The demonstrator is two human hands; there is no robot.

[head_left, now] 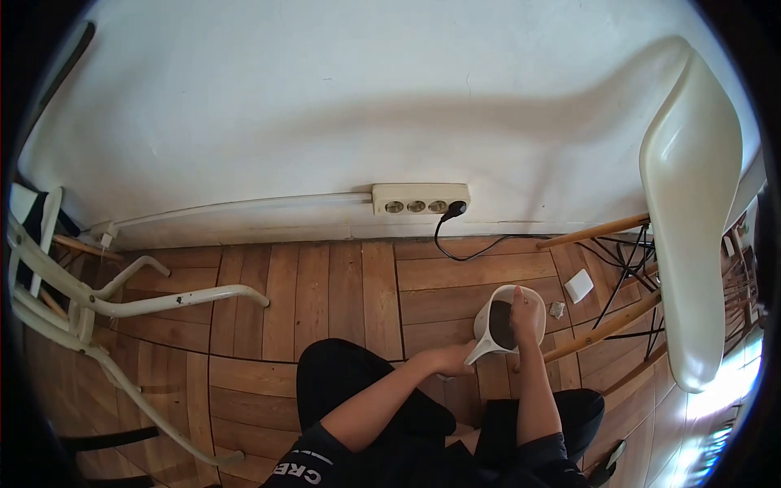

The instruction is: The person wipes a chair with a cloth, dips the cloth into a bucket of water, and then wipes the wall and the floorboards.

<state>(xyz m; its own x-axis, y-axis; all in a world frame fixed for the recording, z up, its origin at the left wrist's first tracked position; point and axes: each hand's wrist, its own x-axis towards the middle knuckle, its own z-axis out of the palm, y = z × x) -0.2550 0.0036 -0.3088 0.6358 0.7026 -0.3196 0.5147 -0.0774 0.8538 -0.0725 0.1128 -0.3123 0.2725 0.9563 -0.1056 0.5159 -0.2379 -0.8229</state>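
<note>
A white plastic dipper (pixel 482 332) with a dark-looking inside is over the floor in front of my legs. My left hand (pixel 450 360) is closed around its handle, which points down and to the left. At the right side of the opening, my right hand (pixel 525 315) reaches over the dipper with its fingers curled. What those fingers hold, if anything, is hidden. Just right of the dipper lies a small crumpled pale piece (pixel 556 309). A white square object (pixel 578 286) rests a little farther off on the wooden floor (pixel 309 297).
A power strip (pixel 421 199) is fixed low on the white wall (pixel 342 98), with one black plug (pixel 454 211) in it. Its cord runs right along the floor. A white chair (pixel 691 203) with wooden legs stands at right. Cream metal chair legs (pixel 179 302) extend in from the left.
</note>
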